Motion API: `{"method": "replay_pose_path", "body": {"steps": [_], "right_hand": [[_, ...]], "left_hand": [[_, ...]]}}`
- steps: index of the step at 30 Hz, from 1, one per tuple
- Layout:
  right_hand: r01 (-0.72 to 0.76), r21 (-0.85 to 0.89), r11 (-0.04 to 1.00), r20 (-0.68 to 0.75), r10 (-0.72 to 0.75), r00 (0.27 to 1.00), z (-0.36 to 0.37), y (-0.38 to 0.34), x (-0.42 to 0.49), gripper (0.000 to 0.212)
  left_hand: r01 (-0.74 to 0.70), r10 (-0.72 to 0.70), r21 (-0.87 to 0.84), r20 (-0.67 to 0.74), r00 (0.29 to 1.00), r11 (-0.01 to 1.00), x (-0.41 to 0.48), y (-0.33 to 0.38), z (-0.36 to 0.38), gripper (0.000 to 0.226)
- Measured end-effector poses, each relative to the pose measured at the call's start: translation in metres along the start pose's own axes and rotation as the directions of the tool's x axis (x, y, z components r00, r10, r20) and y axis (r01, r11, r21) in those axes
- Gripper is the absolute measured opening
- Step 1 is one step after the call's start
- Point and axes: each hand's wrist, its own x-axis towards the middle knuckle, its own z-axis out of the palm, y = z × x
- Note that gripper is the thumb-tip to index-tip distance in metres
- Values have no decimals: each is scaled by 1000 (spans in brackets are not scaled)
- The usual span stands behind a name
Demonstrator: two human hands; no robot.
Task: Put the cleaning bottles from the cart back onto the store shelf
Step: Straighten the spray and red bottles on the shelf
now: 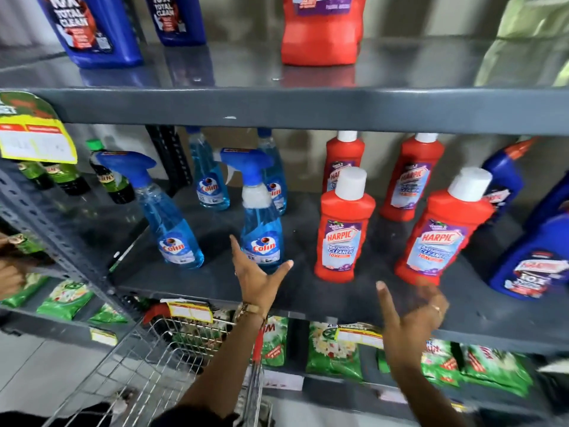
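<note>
left hand (257, 280), fingers spread and empty, just at 6 o'clock of the blue colin spray bottle (261, 235); right hand (411, 315) likewise spread, empty, below the red harpic bottle (437, 241).

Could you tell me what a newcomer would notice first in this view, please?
Probably the two open hands, left hand and right hand, spread empty at the middle shelf edge. Just beyond them stand red Harpic bottles at centre-right and blue Colin spray bottles to their left.

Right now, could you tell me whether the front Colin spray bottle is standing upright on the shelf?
Upright. The front Colin spray bottle stands on its base on the shelf, trigger head on top, just beyond the open left hand.
</note>
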Motion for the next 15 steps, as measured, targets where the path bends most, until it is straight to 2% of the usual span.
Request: {"method": "replay_pose_path", "body": {"steps": [3,5,7,10,15], "right_hand": [[-76,-184,980,-103,58,993,6,17,50,112],[-109,-192,975,-100,91,991,14,23,71,123],[-113,-139,984,-96,100,990,17,28,82,114],[-114,-128,985,-99,101,990,15,30,87,86],[-93,-156,983,-38,89,995,5,29,77,77]], "left_hand": [[16,-10,74,-79,997,997,2,8,17,131],[32,-19,111,-115,993,993,1,10,22,125],[35,-17,141,-129,992,989,1,9,23,121],[41,-19,184,-121,992,982,-1,4,18,119],[58,-26,252,-126,992,966,-7,-6,9,119]]}}
